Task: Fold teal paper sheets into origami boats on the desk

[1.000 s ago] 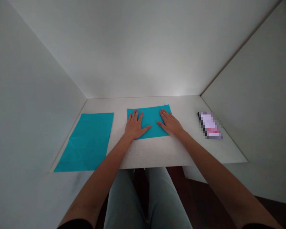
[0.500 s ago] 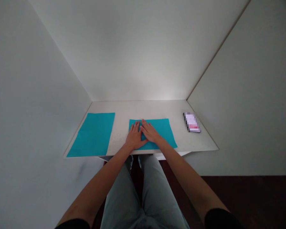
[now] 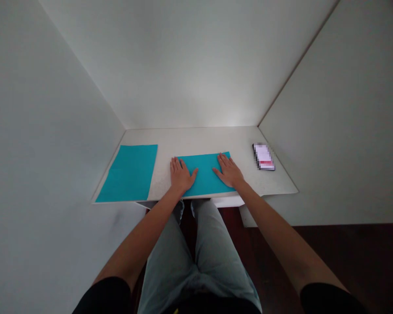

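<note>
A folded turquoise paper sheet lies on the white desk near its front edge. My left hand rests flat on the sheet's left end, fingers spread. My right hand lies flat on its right end, fingers stretched out. Both palms press the paper down, and neither hand holds anything.
A second, larger turquoise sheet lies flat at the desk's left side. A phone rests near the right wall. White walls enclose the desk on the left, back and right. My legs are under the front edge.
My right hand slid from beside my left hand across to the sheet's right end, and my left hand shifted slightly left. The camera view drew back a little.
</note>
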The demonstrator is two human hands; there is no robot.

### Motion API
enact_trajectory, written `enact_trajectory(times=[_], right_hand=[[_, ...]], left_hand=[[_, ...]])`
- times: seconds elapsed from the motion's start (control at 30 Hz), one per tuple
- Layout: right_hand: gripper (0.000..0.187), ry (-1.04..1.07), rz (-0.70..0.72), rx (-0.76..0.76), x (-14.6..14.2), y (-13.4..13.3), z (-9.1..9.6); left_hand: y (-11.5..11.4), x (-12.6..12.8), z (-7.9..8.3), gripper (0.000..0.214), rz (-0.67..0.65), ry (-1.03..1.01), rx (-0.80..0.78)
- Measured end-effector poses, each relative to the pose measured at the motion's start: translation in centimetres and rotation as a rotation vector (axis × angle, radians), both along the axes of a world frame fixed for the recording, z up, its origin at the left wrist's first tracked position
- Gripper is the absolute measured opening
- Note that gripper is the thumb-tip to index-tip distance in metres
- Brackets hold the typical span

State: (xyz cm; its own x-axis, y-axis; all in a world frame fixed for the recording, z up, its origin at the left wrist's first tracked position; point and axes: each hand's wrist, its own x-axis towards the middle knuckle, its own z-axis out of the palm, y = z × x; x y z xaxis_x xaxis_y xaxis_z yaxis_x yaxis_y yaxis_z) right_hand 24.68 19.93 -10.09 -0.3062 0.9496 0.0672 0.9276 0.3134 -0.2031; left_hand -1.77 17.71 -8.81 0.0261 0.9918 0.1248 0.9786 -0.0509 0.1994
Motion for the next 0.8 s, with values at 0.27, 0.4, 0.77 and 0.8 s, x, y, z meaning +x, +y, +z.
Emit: enact_trajectory(times=[0.27, 0.4, 0.77, 0.8], right_hand=[[0.085, -0.025, 0.009, 0.000, -0.6, 0.0, 0.1], [0.086, -0.011, 0.008, -0.007, -0.5, 0.0, 0.3], [0.075, 0.170, 0.043, 0.078, -7.7, -0.7, 1.2], [0.075, 0.192, 0.073, 0.070, -8.9, -1.2, 1.0]], left_hand=[[1.4, 5.3, -0.3, 0.086, -0.247, -0.002, -0.031], [2.1, 0.8, -0.1, 0.092, -0.222, 0.005, -0.054], [2.3, -2.6, -0.3, 0.096, -0.186, -0.015, -0.037], [2.4, -2.6, -0.4, 0.095, -0.191, -0.022, -0.036]])
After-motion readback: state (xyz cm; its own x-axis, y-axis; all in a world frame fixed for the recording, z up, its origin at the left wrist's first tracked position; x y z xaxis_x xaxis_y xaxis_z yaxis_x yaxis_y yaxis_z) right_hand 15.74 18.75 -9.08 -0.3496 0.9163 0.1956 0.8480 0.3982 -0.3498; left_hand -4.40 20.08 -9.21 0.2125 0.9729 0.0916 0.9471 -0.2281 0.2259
